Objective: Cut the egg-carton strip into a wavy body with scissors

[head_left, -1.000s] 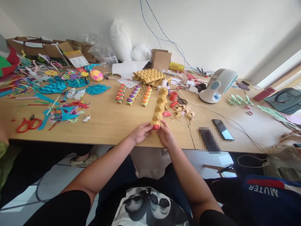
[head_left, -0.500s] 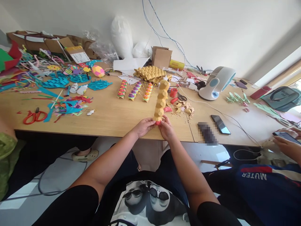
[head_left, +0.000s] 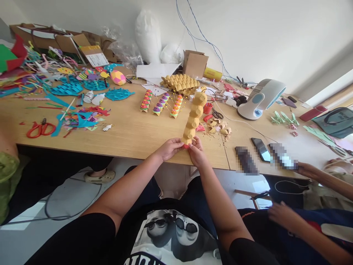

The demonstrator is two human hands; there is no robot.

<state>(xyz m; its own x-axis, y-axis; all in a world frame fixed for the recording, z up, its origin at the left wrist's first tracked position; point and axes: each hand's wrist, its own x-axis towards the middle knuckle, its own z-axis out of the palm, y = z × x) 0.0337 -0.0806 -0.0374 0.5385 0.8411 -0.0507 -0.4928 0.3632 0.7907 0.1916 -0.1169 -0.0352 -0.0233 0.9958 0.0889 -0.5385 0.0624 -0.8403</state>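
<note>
A strip of tan egg carton (head_left: 193,117), a row of several cups with a red near end (head_left: 186,146), rises slightly tilted above the table's front edge. My left hand (head_left: 171,148) pinches its near end from the left. On the other side my right hand (head_left: 197,152) grips the same end, fingers closed around it. Beyond the strip stand three painted egg-carton strips: one red and green (head_left: 146,100), one purple (head_left: 160,103) and one orange and red (head_left: 176,106), with thin yellow-tipped stalks near them. Torn carton pieces (head_left: 225,130) lie to its right.
Behind are a stacked egg tray (head_left: 180,84) and a cardboard box (head_left: 195,63). A red cup (head_left: 208,108), black scissors (head_left: 218,115) and a white fan (head_left: 257,99) stand right. Red-handled scissors (head_left: 41,129) and paper scraps lie left. A co-worker's hand (head_left: 305,170) reaches in from the right.
The co-worker's hand at the right has moved left over the table edge with a blurred, phone-like object; their other hand is now lower. My hands keep the strip, which leans slightly more right.
</note>
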